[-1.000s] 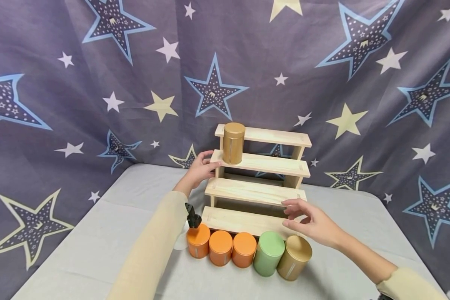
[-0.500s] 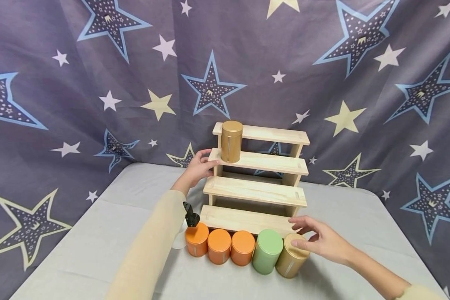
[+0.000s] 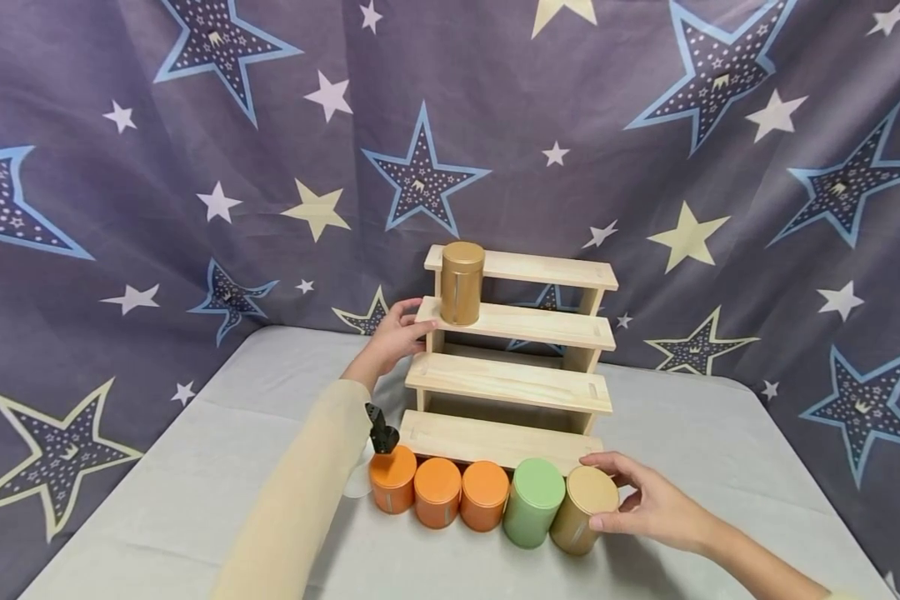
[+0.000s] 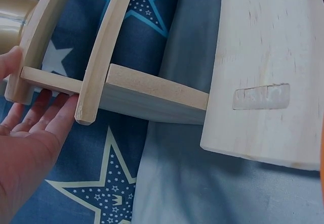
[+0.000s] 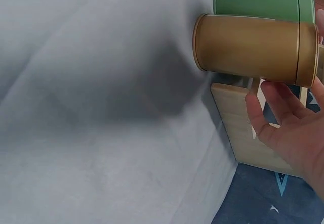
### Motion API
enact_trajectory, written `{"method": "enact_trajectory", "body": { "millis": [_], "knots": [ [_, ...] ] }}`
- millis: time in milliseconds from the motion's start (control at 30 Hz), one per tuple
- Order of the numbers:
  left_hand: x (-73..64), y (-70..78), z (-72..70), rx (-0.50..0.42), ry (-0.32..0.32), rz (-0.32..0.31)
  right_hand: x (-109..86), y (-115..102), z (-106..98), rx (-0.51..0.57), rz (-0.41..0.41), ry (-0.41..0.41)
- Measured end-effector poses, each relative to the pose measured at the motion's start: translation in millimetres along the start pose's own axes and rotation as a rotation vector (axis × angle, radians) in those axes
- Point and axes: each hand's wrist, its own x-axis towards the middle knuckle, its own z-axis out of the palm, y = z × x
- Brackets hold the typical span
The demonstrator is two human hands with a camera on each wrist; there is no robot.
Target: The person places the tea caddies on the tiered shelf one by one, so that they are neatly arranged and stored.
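Note:
My left hand point(image 3: 393, 339) holds the left end of the stepped wooden shelf rack point(image 3: 510, 325), its thumb on the second board from the top and its fingers underneath. A tall gold tin point(image 3: 462, 284) stands upright on that board beside the thumb. In the front row on the cloth, my right hand point(image 3: 648, 508) is around the right-hand gold tin point(image 3: 576, 521), thumb at the near side and fingers at the far side. In the right wrist view, fingertips meet the edge of this gold tin point(image 5: 248, 48). A green tin point(image 3: 534, 504) stands directly to its left.
Three shorter orange tins point(image 3: 438, 493) continue the row to the left, before the lowest board. A black wrist mount point(image 3: 382, 431) hangs over the leftmost one. The grey cloth-covered table point(image 3: 217, 467) meets a star-patterned curtain point(image 3: 330, 275) close behind the rack.
My right hand has come down from beside the rack's lower boards to the right-hand gold tin, and its thumb has moved off the lid to the side. My left hand stays on the rack.

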Motion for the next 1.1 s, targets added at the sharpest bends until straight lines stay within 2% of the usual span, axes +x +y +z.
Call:
{"method": "enact_trajectory", "body": {
  "millis": [233,633,800,1100],
  "knots": [
    [-1.7,1.1,-0.9,-0.019,-0.005,0.0,-2.0,6.8,5.6,0.011,-0.021,0.004],
    [0.0,0.8,-0.7,-0.035,-0.01,-0.004,-5.5,14.9,16.7,0.015,0.042,0.07],
    [-0.8,1.9,-0.5,-0.039,-0.006,0.002,-5.9,16.6,20.5,0.009,0.023,0.096],
    [-0.7,1.6,0.3,-0.036,-0.008,-0.008,-8.1,19.9,25.7,0.099,0.034,0.104]
  ]
}}
